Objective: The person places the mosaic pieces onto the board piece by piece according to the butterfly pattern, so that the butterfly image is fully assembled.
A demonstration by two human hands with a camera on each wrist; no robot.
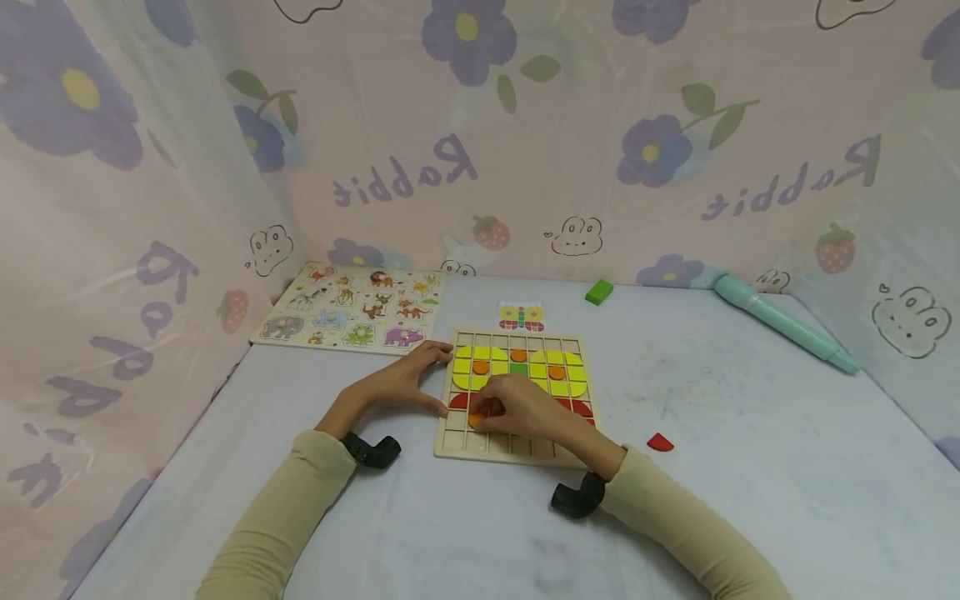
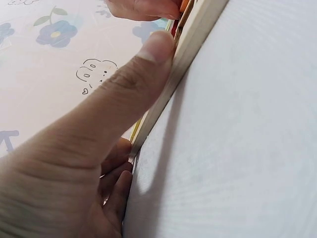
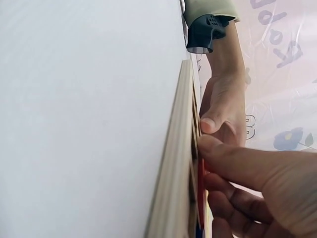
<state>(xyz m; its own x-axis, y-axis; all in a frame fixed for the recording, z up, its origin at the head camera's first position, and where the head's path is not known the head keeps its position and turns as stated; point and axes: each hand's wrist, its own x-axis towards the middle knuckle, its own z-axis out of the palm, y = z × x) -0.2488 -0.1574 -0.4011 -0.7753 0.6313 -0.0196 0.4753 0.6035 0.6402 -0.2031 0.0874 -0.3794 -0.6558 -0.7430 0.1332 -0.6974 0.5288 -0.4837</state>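
A wooden puzzle board (image 1: 450, 448) with a grid of square cells lies on the table. Yellow pieces (image 1: 463, 382), red pieces (image 1: 459, 402), a green square (image 1: 518, 367) and orange discs (image 1: 557, 372) sit in its cells. At the board's left edge my left hand (image 1: 401, 379) rests with fingers and thumb spread; in the left wrist view its thumb (image 2: 131, 79) presses the rim. Over the lower-left cells, my right hand (image 1: 521, 406) pinches an orange piece (image 1: 476, 422) against the board, its outline partly hidden by the fingers. The right wrist view shows thumb and fingers touching the board's face.
A red quarter-circle piece (image 1: 660, 442) lies right of the board. Behind it are a pattern card (image 1: 521, 317) and a green block (image 1: 599, 292). An animal puzzle (image 1: 348, 307) lies at the back left, a mint-green pen-shaped object (image 1: 787, 323) at the back right.
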